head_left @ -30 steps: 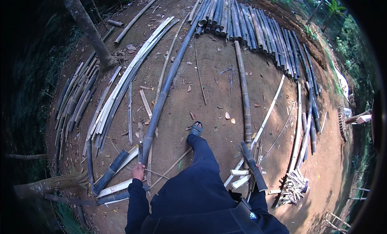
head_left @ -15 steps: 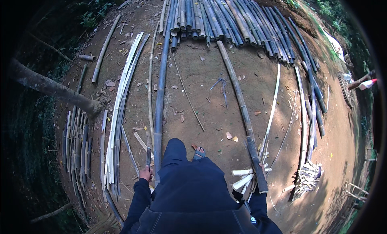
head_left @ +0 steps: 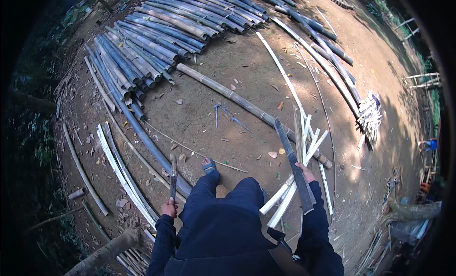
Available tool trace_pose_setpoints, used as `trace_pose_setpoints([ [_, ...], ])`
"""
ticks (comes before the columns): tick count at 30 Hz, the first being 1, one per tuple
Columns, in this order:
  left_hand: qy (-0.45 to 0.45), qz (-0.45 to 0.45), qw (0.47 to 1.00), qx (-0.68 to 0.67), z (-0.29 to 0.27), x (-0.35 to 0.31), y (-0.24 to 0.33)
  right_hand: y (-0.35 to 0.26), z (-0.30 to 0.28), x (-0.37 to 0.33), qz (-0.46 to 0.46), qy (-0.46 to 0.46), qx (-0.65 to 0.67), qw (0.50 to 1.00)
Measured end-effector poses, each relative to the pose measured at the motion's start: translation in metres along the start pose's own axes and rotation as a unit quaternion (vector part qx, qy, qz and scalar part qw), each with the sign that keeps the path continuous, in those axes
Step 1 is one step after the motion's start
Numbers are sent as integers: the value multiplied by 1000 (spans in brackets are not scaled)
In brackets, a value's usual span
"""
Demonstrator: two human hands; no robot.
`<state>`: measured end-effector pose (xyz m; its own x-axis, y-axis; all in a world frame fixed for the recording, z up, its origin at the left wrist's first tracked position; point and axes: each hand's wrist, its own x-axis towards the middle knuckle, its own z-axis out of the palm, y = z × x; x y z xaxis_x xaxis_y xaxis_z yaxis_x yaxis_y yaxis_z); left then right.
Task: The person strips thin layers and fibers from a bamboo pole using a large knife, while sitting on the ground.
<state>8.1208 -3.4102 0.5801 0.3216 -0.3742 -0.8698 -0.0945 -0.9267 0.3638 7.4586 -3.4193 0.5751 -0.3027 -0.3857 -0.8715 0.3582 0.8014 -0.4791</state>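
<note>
My left hand (head_left: 169, 208) is closed around the near end of a machete-like tool (head_left: 173, 181), dark by the hand and brown at its far end. It points away from me, close to a long dark bamboo pole (head_left: 149, 139) on the ground. In my right hand (head_left: 306, 172) is a loose bundle of split bamboo strips. One wide dark strip (head_left: 293, 167) lies across several pale strips (head_left: 288, 193), whose ends fan out. Part of my grip is hidden by the bundle. Beneath the strips, a brown bamboo pole (head_left: 237, 100) lies on the soil.
A large stack of bamboo poles (head_left: 156, 43) lies far left. Pale split lengths (head_left: 121, 169) rest on the left, near a tree trunk (head_left: 111, 250). At right are long split pieces (head_left: 318, 55) and a pile of short offcuts (head_left: 369, 117). My sandalled foot (head_left: 209, 167) is on the soil.
My view has swung to the right, so the stack now sits far left. The strips in my right hand are raised and show more fully. My left hand keeps the tool.
</note>
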Motion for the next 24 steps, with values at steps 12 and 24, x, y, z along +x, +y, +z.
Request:
trace_pose_setpoints([
  [12, -93, 106, 990, 16, -75, 135, 255, -47, 143, -36, -53, 51, 26, 997],
  [24, -294, 29, 918, 266, -21, 293, 407, 81, 271, 11, -175, 268, -78, 944],
])
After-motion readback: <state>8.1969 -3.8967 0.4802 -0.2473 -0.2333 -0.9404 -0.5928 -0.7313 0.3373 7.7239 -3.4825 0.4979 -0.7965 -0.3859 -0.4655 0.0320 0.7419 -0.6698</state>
